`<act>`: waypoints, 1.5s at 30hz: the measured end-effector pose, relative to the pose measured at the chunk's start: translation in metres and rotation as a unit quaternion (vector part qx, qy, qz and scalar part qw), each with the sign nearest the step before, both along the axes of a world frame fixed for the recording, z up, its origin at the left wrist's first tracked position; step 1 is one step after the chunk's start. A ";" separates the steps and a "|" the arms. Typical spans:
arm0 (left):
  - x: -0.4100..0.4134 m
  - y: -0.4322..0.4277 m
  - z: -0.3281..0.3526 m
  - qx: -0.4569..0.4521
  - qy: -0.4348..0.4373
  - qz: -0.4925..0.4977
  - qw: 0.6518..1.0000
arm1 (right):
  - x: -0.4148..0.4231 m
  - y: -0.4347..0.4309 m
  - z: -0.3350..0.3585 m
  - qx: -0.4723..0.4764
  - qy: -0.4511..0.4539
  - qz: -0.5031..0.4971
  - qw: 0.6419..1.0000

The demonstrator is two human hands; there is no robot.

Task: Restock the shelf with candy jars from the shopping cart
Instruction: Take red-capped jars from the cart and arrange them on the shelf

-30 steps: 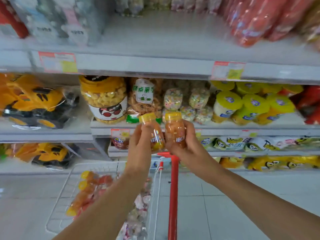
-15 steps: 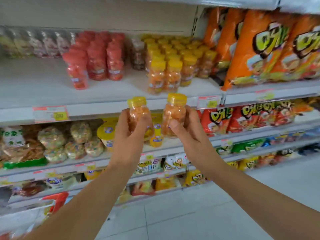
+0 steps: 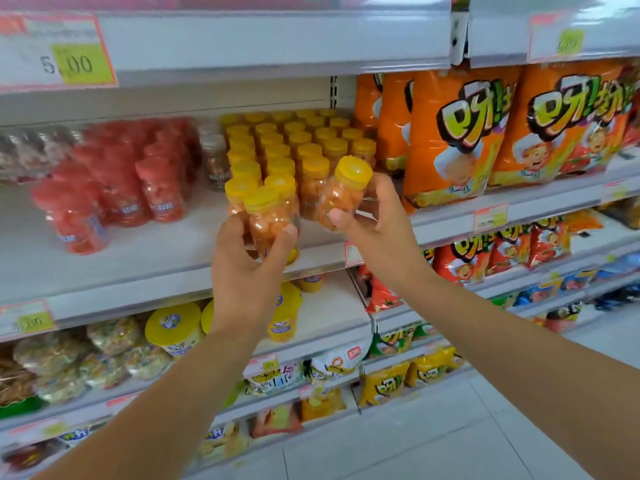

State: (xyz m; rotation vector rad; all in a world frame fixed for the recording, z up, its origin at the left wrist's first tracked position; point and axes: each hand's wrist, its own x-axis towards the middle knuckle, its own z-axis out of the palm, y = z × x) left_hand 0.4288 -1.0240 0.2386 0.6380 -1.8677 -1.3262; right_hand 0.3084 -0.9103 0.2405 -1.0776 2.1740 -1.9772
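Here, two bare forearms reach in from the bottom edge toward the shelving. The left grip [image 3: 242, 271] is clamped round the left jar [image 3: 270, 223], thumb on one side and fingers curled round the other. It holds this jar upright with the yellow lid on top. The jar is clear and full of orange candy. It is level with the front of the shelf [image 3: 138, 261], though I cannot tell whether its base touches the board.

Just right of it, with a small gap between them, the right grip [image 3: 377, 233] is closed on the right jar [image 3: 341, 195]. The thumb pinches low on the front and the fingers wrap behind. This jar is tilted, its yellow lid leaning up and to the right.

Straight beyond both grips stands a block of yellow-lid jars [image 3: 298, 140] in rows running to the back of the same shelf. To the left of the left grip is a cluster of red jars [image 3: 131, 181], somewhat blurred. To the right of the right grip, orange snack bags [image 3: 460, 133] stand upright.

Below the grips, a lower shelf carries yellow-lid tubs [image 3: 173, 327]. Above them, a price label [image 3: 59, 53] on the upper shelf edge reads 5.00.
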 end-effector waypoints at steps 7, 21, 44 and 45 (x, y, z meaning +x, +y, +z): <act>-0.005 -0.009 -0.006 -0.004 -0.016 -0.003 1.000 | -0.026 -0.026 -0.008 0.046 0.041 -0.004 0.998; -0.014 0.011 0.000 0.000 -0.018 0.030 0.999 | -0.045 -0.030 -0.011 0.093 0.081 0.033 0.992; -0.044 0.043 0.027 -0.303 -0.052 0.024 0.951 | -0.063 0.040 0.025 0.024 0.079 0.104 0.991; -0.046 0.035 0.031 -0.335 -0.056 0.060 0.939 | -0.067 0.035 0.027 0.026 0.084 0.077 0.993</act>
